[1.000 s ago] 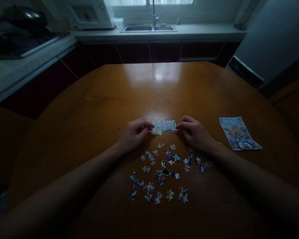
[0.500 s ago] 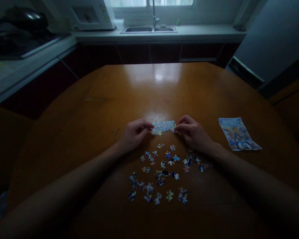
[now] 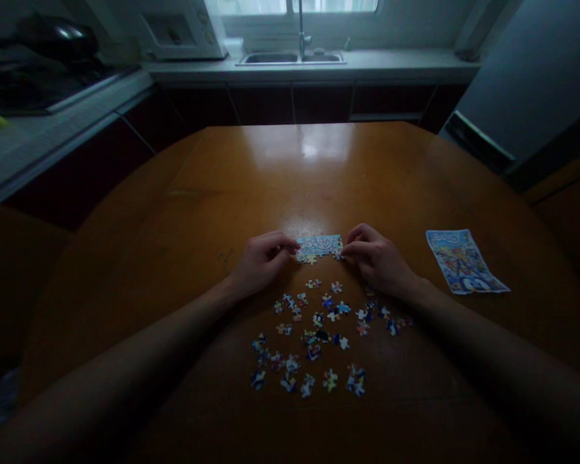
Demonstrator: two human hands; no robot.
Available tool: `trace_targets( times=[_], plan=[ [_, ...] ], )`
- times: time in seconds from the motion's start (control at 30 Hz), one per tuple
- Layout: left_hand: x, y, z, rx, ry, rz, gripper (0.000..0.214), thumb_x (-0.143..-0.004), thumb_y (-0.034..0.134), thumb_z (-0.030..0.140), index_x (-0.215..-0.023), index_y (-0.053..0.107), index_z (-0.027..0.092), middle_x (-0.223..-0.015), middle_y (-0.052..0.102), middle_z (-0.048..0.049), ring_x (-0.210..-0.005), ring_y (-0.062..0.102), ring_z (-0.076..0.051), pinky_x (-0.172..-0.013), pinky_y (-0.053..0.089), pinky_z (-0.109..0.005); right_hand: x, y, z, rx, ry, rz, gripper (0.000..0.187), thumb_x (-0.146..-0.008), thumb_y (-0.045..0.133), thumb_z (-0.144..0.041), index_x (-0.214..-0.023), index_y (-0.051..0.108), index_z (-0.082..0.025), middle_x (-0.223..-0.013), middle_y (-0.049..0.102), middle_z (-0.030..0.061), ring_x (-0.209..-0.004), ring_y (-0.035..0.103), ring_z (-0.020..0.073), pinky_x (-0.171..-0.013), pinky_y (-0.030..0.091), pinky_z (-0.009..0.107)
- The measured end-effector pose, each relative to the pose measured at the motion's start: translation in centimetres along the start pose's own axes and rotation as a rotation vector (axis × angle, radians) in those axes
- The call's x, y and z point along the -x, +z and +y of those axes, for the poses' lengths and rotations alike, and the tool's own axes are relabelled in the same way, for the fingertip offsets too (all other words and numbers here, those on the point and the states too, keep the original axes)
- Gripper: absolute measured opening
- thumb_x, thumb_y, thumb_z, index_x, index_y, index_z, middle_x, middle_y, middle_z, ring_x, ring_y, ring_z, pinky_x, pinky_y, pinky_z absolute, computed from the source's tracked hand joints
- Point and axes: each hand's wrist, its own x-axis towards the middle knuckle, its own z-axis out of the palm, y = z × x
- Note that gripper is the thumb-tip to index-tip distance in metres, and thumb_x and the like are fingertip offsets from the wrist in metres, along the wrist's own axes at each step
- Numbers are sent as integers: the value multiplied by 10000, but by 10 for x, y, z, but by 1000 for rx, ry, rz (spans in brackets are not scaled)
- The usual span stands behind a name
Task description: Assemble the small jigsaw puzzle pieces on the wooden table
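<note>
A partly joined jigsaw puzzle (image 3: 319, 245), light blue with white lettering along its top, lies flat on the wooden table. At its left edge is my left hand (image 3: 263, 261), thumb and fingers pinched together on the border. My right hand (image 3: 374, 258) pinches a small jigsaw piece (image 3: 338, 255) at the lower right corner of the joined part; the fingertips partly hide it. Whether that piece is fully seated cannot be made out. Loose jigsaw pieces (image 3: 318, 318) are scattered below, between my forearms, several of them overlapping.
A printed picture sheet (image 3: 464, 261) with cartoon figures lies to the right on the table (image 3: 212, 167). Beyond the table's far edge are a counter with a sink (image 3: 275, 58), a white microwave (image 3: 174, 29) and a dark wok (image 3: 53, 35) on the stove at left.
Both hands stay at the puzzle's two ends, with hardly any movement. The whole view has shifted very slightly.
</note>
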Motion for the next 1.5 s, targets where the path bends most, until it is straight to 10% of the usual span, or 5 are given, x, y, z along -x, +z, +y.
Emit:
trace_targets(
  times=[1.5],
  plan=[
    [1, -1, -1, 11, -5, -11, 171, -911, 557, 169, -910, 728, 170, -835, 723, -44, -777, 679, -141, -699, 520, -253, -1, -1, 2, -12, 22, 25, 234, -868, 561, -73, -889, 742, -220, -993, 644, 73, -860, 627, 195, -763, 519, 357]
  ],
)
